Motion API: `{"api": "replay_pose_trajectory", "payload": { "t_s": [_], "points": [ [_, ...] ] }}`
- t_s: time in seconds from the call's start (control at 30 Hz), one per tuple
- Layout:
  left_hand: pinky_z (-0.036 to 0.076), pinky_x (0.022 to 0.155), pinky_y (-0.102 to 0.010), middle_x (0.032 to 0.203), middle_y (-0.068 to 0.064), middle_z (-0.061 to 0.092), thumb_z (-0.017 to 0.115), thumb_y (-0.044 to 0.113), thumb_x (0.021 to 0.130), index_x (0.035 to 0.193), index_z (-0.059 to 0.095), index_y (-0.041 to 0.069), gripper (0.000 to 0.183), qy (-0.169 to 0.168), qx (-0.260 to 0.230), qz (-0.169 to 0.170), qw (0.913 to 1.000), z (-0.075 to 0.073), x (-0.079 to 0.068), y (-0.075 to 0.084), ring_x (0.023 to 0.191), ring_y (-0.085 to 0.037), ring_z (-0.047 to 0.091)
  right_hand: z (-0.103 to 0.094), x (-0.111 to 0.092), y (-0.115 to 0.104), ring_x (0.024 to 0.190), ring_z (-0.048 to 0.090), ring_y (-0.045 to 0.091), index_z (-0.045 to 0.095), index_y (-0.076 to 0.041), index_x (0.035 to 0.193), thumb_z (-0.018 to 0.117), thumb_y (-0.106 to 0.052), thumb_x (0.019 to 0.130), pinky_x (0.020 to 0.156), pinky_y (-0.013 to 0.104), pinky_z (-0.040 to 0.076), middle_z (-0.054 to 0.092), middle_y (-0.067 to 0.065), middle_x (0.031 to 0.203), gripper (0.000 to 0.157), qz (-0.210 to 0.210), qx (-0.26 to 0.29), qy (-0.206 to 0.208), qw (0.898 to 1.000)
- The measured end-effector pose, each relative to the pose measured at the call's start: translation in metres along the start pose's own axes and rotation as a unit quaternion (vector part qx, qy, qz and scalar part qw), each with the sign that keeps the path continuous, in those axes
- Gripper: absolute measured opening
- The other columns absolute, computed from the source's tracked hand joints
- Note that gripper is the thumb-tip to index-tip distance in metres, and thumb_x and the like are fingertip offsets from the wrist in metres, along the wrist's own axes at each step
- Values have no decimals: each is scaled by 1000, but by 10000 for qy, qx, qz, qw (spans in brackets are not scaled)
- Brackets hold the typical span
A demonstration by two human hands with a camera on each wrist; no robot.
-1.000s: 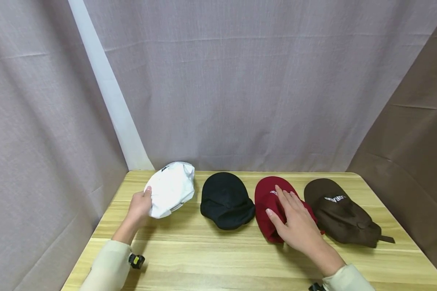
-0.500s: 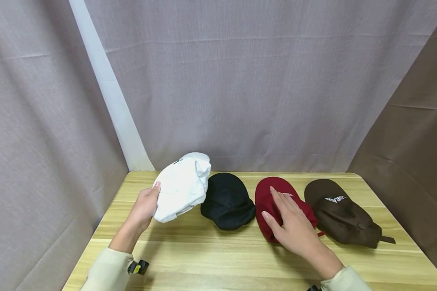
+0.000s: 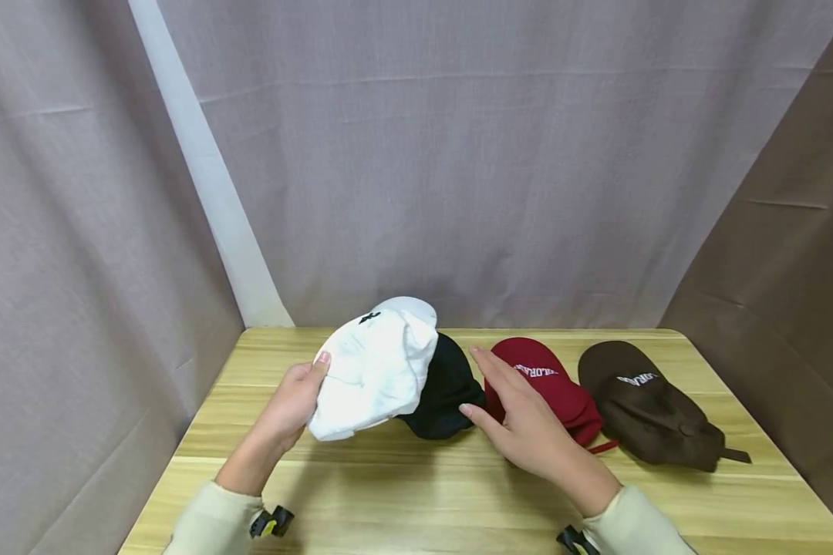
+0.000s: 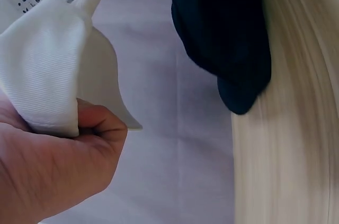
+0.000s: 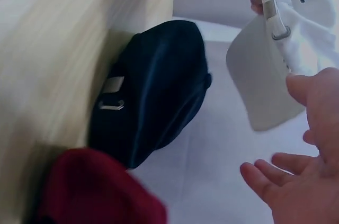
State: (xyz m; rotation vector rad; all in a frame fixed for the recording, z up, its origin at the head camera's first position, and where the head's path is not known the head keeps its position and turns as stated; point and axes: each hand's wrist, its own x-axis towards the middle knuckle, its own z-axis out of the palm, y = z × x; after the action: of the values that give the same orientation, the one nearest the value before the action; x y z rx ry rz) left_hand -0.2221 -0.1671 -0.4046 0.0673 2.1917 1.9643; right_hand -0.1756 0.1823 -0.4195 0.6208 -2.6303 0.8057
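My left hand (image 3: 293, 401) pinches a white baseball cap (image 3: 378, 370) by its side edge, thumb on top, and holds it raised off the table. In the left wrist view the fingers curl round the edge of the white cap (image 4: 47, 65). My right hand (image 3: 527, 424) hovers with spread fingers near the front of a red cap (image 3: 537, 374), holding nothing. Its thumb points toward the white cap (image 5: 307, 23) in the right wrist view. Behind the white cap, a black cap (image 3: 451, 397) lies on the table, partly hidden.
A brown cap (image 3: 649, 405) with white lettering lies at the right, close beside the red one. The wooden table (image 3: 389, 501) ends at a grey curtain (image 3: 458, 193) behind; more cloth hangs at both sides.
My left hand has lifted the white cap and carried it rightward, so it now covers part of the black cap. My right hand has moved left from over the red cap.
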Motion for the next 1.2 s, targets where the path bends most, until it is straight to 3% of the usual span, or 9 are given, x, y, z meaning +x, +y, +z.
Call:
{"api": "replay_pose_trajectory", "payload": {
  "t_s": [0.17,0.3,0.4,0.5,0.6,0.67,0.9,1.03,1.2],
  "points": [
    [61,65,-29,77,3,74,29,39,118,105,66,-3,58,-502,-201,68,9985,11,-5,2,68,-9,73,6,16,-11,152,46,36,29,-20,170,85,-27,93,111,55,54,33,14,175,96,-727,-300,589,9952],
    [61,65,-28,77,4,75,31,40,118,105,67,-1,57,-787,-298,67,9964,19,-8,4,69,-8,74,13,26,-13,148,48,38,29,-10,169,89,-14,85,99,52,61,34,20,173,103,-1307,-497,1212,9827],
    [61,64,-28,77,4,75,31,41,118,103,68,-1,57,-886,-281,49,9957,24,-10,6,69,-8,74,15,30,-14,147,48,39,34,-8,166,85,-2,82,90,48,64,39,22,170,98,-1551,-458,1535,9748],
    [60,63,-27,75,4,74,32,41,118,100,68,0,57,-934,-273,16,9952,30,-11,7,67,-8,73,14,33,-16,148,48,38,42,-9,162,75,3,82,106,33,58,44,20,166,87,-1716,-285,1626,9712],
    [60,62,-26,73,4,74,33,41,118,99,67,0,57,-948,-335,-4,9949,33,-10,6,66,-7,72,14,36,-18,145,52,36,52,-8,155,68,6,81,125,21,38,51,18,161,77,-1846,-55,1667,9686],
    [60,63,-26,75,4,74,33,42,117,102,67,0,56,-910,-439,-3,9949,34,-10,4,67,-7,72,15,37,-19,140,58,35,58,-8,149,67,7,81,125,13,30,56,17,155,70,-1867,110,1734,9669],
    [62,68,-26,84,5,75,43,45,115,114,63,-1,50,-435,-1010,-8,9939,34,-8,0,75,-7,74,23,43,-30,127,69,32,74,-10,134,75,5,87,111,7,43,66,14,146,49,-1391,1126,1908,9652],
    [62,75,-26,94,5,75,47,44,114,129,56,0,48,-329,-1624,209,9860,35,-10,0,84,-6,74,29,47,-35,130,68,33,76,-7,132,75,7,88,110,10,46,67,13,145,46,-1174,1791,1947,9572],
    [58,92,-24,117,7,67,41,46,114,150,45,5,54,-453,-2013,590,9767,42,-17,-1,106,-5,66,32,48,-38,134,65,31,75,-4,132,74,11,89,110,12,48,68,12,144,45,-920,2364,2001,9464]
  ]
}}
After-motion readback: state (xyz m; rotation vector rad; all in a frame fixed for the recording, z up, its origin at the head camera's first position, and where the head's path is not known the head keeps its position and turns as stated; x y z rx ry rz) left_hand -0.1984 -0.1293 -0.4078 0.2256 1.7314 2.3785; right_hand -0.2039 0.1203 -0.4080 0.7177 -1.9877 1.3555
